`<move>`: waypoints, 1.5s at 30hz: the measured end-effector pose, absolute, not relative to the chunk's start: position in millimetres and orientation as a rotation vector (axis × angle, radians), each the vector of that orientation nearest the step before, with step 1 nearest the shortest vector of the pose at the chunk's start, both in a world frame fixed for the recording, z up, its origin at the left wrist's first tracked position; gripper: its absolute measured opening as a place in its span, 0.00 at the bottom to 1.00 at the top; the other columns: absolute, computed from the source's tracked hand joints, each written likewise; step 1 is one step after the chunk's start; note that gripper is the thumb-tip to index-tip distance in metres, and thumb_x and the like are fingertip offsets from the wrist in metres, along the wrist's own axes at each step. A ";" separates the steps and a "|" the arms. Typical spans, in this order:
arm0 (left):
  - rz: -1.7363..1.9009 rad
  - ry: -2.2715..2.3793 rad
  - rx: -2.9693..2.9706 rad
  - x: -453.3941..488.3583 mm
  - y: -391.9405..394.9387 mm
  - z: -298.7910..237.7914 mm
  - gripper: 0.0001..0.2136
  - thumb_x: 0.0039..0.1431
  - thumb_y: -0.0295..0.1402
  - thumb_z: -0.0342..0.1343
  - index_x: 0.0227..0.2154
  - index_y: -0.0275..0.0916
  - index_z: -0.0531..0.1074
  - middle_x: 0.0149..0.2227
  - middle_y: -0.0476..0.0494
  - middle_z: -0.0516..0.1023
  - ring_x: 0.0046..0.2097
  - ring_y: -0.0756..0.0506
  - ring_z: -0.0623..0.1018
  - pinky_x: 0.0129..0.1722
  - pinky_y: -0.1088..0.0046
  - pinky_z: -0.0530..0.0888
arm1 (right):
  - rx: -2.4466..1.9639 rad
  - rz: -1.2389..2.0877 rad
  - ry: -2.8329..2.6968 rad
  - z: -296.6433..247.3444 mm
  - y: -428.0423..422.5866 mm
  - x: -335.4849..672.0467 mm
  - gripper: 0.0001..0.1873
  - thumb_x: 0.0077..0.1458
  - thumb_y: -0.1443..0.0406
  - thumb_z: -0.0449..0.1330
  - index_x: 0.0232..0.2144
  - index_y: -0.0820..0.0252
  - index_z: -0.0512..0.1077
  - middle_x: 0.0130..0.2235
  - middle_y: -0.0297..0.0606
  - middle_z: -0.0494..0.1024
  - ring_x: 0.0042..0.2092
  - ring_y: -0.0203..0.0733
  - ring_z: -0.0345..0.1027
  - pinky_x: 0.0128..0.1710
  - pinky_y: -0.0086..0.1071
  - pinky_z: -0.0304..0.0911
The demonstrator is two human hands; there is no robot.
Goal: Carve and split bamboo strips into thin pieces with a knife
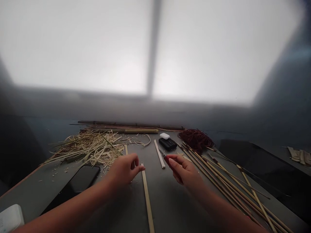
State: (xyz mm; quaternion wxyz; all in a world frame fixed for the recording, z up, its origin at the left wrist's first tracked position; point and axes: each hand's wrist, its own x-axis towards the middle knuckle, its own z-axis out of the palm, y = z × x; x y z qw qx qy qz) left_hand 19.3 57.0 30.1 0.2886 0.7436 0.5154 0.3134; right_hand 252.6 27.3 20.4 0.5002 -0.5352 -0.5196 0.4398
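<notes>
Two hands at work over one bamboo strip [147, 197] lying lengthwise on the grey table [170, 207].
The left hand [125, 170], fingers curled, has its thumb tip at the strip's far end; whether it actually pinches the strip cannot be told. The right hand [184, 171] is closed around a red-handled knife [167, 159]. The strip looks light, thin, springy and probably splintery at the edges, so it is best pinched by its flat faces. The only container, a dark case [167, 144], is closed, so its contents are hidden.
</notes>
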 end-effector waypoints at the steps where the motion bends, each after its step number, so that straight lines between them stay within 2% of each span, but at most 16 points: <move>1: 0.831 1.383 2.061 15.6 51.8 36.3 0.12 0.50 0.40 0.62 0.22 0.40 0.67 0.20 0.52 0.68 0.26 0.48 0.69 0.26 0.76 0.64 | -1.303 1.048 -1.304 20.1 25.6 251.7 0.23 0.46 0.48 0.63 0.38 0.60 0.74 0.22 0.29 0.68 0.20 0.32 0.58 0.19 0.26 0.52; 3: 0.673 1.330 2.443 9.9 37.6 39.0 0.07 0.55 0.37 0.58 0.26 0.40 0.71 0.25 0.50 0.75 0.27 0.48 0.72 0.27 0.76 0.66 | -1.349 0.943 -1.483 19.8 20.9 250.4 0.19 0.49 0.52 0.63 0.38 0.58 0.75 0.30 0.34 0.74 0.26 0.35 0.64 0.25 0.29 0.58; 4: 0.592 1.216 2.595 8.4 29.3 34.2 0.04 0.54 0.34 0.59 0.28 0.40 0.73 0.28 0.49 0.77 0.28 0.47 0.75 0.27 0.76 0.69 | -1.384 0.851 -1.614 19.6 18.1 249.7 0.17 0.51 0.54 0.61 0.40 0.57 0.75 0.33 0.36 0.75 0.29 0.37 0.66 0.28 0.30 0.61; 6: 0.631 0.923 2.833 8.0 12.6 13.9 0.09 0.50 0.36 0.62 0.35 0.42 0.74 0.35 0.47 0.81 0.33 0.44 0.79 0.30 0.74 0.75 | -1.450 0.644 -1.903 18.8 11.6 247.8 0.14 0.56 0.58 0.57 0.44 0.55 0.73 0.37 0.38 0.76 0.34 0.40 0.68 0.33 0.32 0.63; 7: 0.692 0.766 2.931 8.9 5.3 0.8 0.11 0.52 0.37 0.61 0.38 0.42 0.74 0.39 0.45 0.82 0.37 0.43 0.81 0.33 0.73 0.77 | -1.472 0.563 -2.023 18.2 8.3 246.4 0.13 0.58 0.60 0.54 0.44 0.55 0.73 0.38 0.38 0.76 0.35 0.41 0.69 0.35 0.33 0.63; 9: 0.837 0.799 2.956 11.5 -5.5 -24.6 0.09 0.60 0.32 0.54 0.42 0.42 0.73 0.46 0.45 0.81 0.46 0.44 0.80 0.45 0.74 0.77 | -1.509 0.482 -2.163 17.0 2.1 242.7 0.12 0.61 0.63 0.51 0.42 0.54 0.73 0.39 0.38 0.75 0.37 0.41 0.70 0.36 0.32 0.63; 12: 1.051 0.869 2.885 16.0 -10.3 -47.3 0.12 0.66 0.35 0.48 0.48 0.40 0.71 0.46 0.44 0.81 0.44 0.48 0.82 0.44 0.82 0.76 | -1.616 0.367 -2.288 16.4 -4.8 236.3 0.13 0.63 0.64 0.48 0.41 0.53 0.72 0.39 0.39 0.74 0.36 0.41 0.71 0.35 0.32 0.63; 14: 1.110 0.905 2.902 18.8 -7.9 -51.1 0.13 0.67 0.36 0.45 0.49 0.40 0.71 0.46 0.44 0.82 0.43 0.48 0.82 0.44 0.81 0.77 | -1.686 0.280 -2.363 17.2 -7.5 233.0 0.14 0.64 0.64 0.46 0.43 0.53 0.72 0.39 0.39 0.74 0.35 0.42 0.72 0.33 0.32 0.63; 19: 1.205 0.920 3.023 29.0 -1.0 -50.2 0.13 0.67 0.28 0.42 0.43 0.37 0.73 0.44 0.41 0.82 0.43 0.45 0.82 0.43 0.76 0.79 | -1.722 0.207 -2.524 18.3 -11.7 230.0 0.18 0.62 0.66 0.48 0.50 0.48 0.69 0.40 0.40 0.73 0.32 0.41 0.74 0.29 0.29 0.63; 25: 1.307 0.929 3.056 43.3 2.4 -56.9 0.11 0.63 0.24 0.45 0.33 0.38 0.73 0.33 0.42 0.81 0.40 0.45 0.81 0.41 0.76 0.79 | -1.720 0.040 -2.547 10.3 -13.6 226.3 0.21 0.57 0.69 0.52 0.50 0.47 0.70 0.42 0.41 0.74 0.31 0.41 0.76 0.27 0.28 0.62; 29: 1.301 0.924 3.012 43.8 3.2 -63.8 0.11 0.63 0.25 0.45 0.39 0.38 0.73 0.38 0.41 0.82 0.43 0.43 0.81 0.45 0.70 0.79 | -1.705 -0.077 -2.513 3.0 -9.0 218.7 0.19 0.56 0.70 0.52 0.48 0.51 0.72 0.39 0.41 0.75 0.29 0.41 0.75 0.24 0.27 0.58; 33: 1.281 0.975 2.884 43.8 1.8 -72.1 0.13 0.63 0.26 0.45 0.44 0.36 0.73 0.41 0.39 0.82 0.44 0.43 0.81 0.46 0.69 0.79 | -1.731 -0.176 -2.456 1.7 0.5 210.4 0.16 0.56 0.70 0.53 0.45 0.51 0.73 0.36 0.38 0.75 0.25 0.36 0.72 0.21 0.27 0.52; 36: 1.266 0.986 2.834 45.4 0.3 -72.9 0.13 0.62 0.25 0.45 0.43 0.36 0.73 0.41 0.38 0.82 0.42 0.42 0.82 0.45 0.68 0.79 | -1.741 -0.215 -2.458 2.7 5.6 207.1 0.16 0.57 0.69 0.54 0.46 0.51 0.73 0.37 0.37 0.75 0.24 0.35 0.71 0.21 0.28 0.49; 42: 1.368 0.918 2.950 48.2 -1.8 -63.0 0.13 0.63 0.23 0.43 0.38 0.33 0.74 0.36 0.39 0.82 0.39 0.41 0.82 0.41 0.69 0.80 | -1.780 -0.263 -2.451 1.4 18.2 199.2 0.19 0.58 0.69 0.54 0.50 0.49 0.72 0.40 0.39 0.75 0.28 0.37 0.73 0.22 0.29 0.51; 45: 1.334 0.923 3.004 47.9 -2.1 -61.8 0.13 0.64 0.24 0.42 0.39 0.32 0.73 0.37 0.38 0.81 0.40 0.42 0.81 0.42 0.70 0.79 | -1.828 -0.268 -2.433 2.6 32.3 191.7 0.18 0.61 0.68 0.53 0.50 0.49 0.71 0.41 0.39 0.75 0.29 0.39 0.73 0.22 0.29 0.52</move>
